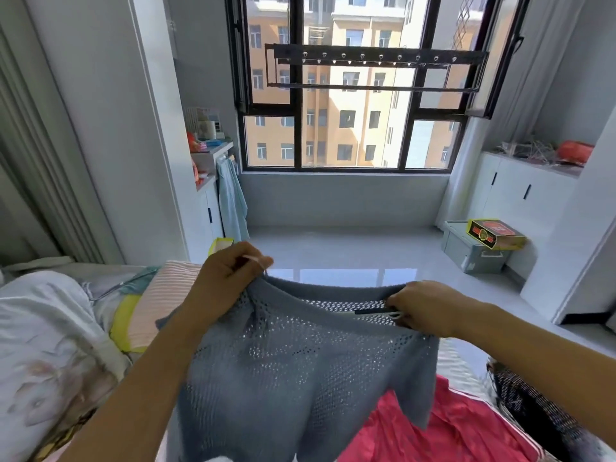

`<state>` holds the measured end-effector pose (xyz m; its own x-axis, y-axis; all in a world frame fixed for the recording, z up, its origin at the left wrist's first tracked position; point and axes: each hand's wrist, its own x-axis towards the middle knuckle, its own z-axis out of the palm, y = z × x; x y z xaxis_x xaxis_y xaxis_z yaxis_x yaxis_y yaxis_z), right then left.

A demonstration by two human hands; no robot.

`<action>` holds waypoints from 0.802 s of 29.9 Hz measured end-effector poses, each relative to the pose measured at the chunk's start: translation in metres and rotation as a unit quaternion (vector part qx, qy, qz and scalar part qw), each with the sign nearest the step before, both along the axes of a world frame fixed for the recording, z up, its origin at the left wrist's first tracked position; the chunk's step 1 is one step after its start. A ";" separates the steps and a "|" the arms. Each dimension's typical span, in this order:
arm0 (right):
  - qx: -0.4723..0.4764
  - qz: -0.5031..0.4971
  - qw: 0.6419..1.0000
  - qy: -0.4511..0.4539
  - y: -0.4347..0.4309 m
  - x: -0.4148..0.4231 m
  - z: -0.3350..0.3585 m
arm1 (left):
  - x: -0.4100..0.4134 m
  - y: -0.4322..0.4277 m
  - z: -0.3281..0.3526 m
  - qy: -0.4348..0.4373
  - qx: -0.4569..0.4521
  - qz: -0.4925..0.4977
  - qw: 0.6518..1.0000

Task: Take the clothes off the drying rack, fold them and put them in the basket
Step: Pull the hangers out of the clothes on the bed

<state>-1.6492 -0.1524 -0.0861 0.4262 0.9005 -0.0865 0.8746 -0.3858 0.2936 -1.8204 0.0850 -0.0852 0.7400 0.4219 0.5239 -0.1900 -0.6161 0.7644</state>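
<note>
While both hands keep it stretched out at chest level, the blue-grey knit sweater [300, 361] hangs open-faced toward the person, hem drooping down. Likely held this way to get the hanger out before folding.

Left hand [226, 275]: fingers curled, pinching the sweater's left shoulder edge along with a thin white piece. Could be the hanger hook, can't tell for sure. Right hand [426, 310]: fingers curled round the sweater's right shoulder and a white hanger [395, 315] end poking out there. Neckline is pulled taut between the two grips, which keeps the loose knit from sagging.

The sweater is already off the drying rack [376, 58], which sits far beyond and above the sweater, across the window, with its bars and hooks bare. So this looks like a late item, fold not yet started.

Below the sweater to the right lies a red garment [460, 431], spread flat. Further right of that is a dark patterned garment [533, 415]. To the left of the sweater is a pink striped cloth [163, 295]. No basket in view.

Writing: a red and yellow box [495, 232] sits on a grey bin [466, 255], beyond the sweater to the right. Its label is too small to read. No brand tag visible on the sweater.
</note>
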 end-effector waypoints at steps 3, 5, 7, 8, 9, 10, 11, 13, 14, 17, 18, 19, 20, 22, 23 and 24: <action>-0.010 0.013 1.000 0.004 0.004 0.004 0.003 | -0.001 -0.004 -0.002 0.032 0.017 -0.042 0.998; -0.009 0.020 1.000 -0.006 0.006 0.005 0.004 | 0.002 -0.006 -0.003 0.022 0.014 -0.037 0.999; -0.025 0.027 0.999 -0.018 0.008 0.004 0.001 | 0.006 -0.011 -0.003 0.016 0.004 -0.029 0.999; -0.040 0.027 0.999 -0.020 0.008 0.003 -0.002 | 0.008 -0.015 -0.003 0.018 0.002 -0.032 0.999; -0.056 0.022 0.998 -0.015 0.008 0.004 -0.005 | 0.008 -0.018 -0.003 0.024 0.000 -0.037 0.999; -0.070 0.015 0.997 -0.007 0.007 0.004 -0.008 | 0.009 -0.020 -0.004 0.034 -0.001 -0.045 0.998; -0.080 0.007 0.997 -0.001 0.006 0.004 -0.010 | 0.009 -0.021 -0.004 0.045 -0.001 -0.054 0.998; -0.081 -0.003 0.997 -0.002 0.004 0.005 -0.012 | 0.008 -0.018 -0.007 0.063 0.001 -0.063 0.996; -0.078 -0.007 0.997 -0.008 0.003 0.005 -0.012 | 0.007 -0.015 -0.010 0.062 -0.012 -0.058 0.996; -0.061 -0.032 0.998 -0.014 0.004 0.007 -0.011 | 0.007 -0.006 -0.022 0.024 -0.103 -0.038 0.994; -0.066 -0.050 0.996 -0.013 0.005 0.009 -0.009 | 0.007 -0.004 -0.025 0.010 -0.135 -0.033 0.990; -0.079 -0.072 0.994 -0.013 0.006 0.011 -0.007 | 0.008 -0.004 -0.026 -0.004 -0.159 -0.027 0.987; -0.094 -0.094 0.991 -0.008 0.007 0.013 -0.003 | 0.009 -0.004 -0.027 -0.017 -0.176 -0.019 0.984; -0.125 -0.105 0.986 0.027 0.010 0.013 0.006 | 0.008 -0.005 -0.027 -0.043 -0.202 -0.002 0.978; -0.134 -0.097 0.984 0.061 0.012 0.012 0.011 | 0.008 -0.005 -0.027 -0.052 -0.215 0.008 0.975; -0.125 -0.084 0.984 0.100 0.012 0.012 0.015 | 0.007 -0.004 -0.027 -0.059 -0.224 0.019 0.973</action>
<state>-1.6370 -0.1405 -0.0708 0.5183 0.7590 -0.3941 0.8551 -0.4665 0.2261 -1.8130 0.0812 -0.1127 0.6657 0.6532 0.3608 -0.2761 -0.2336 0.9323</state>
